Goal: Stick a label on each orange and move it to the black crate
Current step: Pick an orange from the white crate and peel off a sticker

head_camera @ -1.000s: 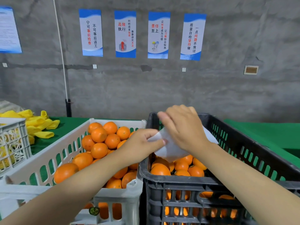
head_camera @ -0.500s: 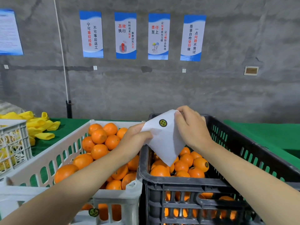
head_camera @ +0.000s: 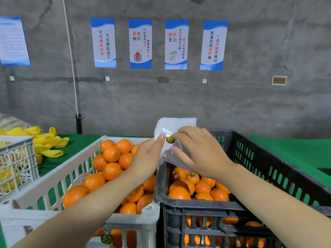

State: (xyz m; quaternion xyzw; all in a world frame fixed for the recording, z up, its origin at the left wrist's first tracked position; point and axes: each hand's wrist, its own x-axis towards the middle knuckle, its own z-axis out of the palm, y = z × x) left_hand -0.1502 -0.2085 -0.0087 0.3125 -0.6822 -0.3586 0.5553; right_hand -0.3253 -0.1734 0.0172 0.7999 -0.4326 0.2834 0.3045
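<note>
1. Oranges (head_camera: 112, 153) fill the white crate (head_camera: 44, 185), nearest left; more sit in the black crate (head_camera: 197, 203) beside it.
2. Left hand (head_camera: 148, 158): grip pinching the sheet (head_camera: 172, 126) by its edge, above both crates.
3. Right hand (head_camera: 200, 154): grip pinching the label (head_camera: 170, 139) on that sheet.
4. Green desk (head_camera: 286, 149) beyond, posters (head_camera: 140, 43) on the wall.

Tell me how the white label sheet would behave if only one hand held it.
Probably floppy: the white label sheet bends and creases between the left hand and the right hand. Likely very light, since fingertip grips carry it. Its glossy face looks slippery.
</note>
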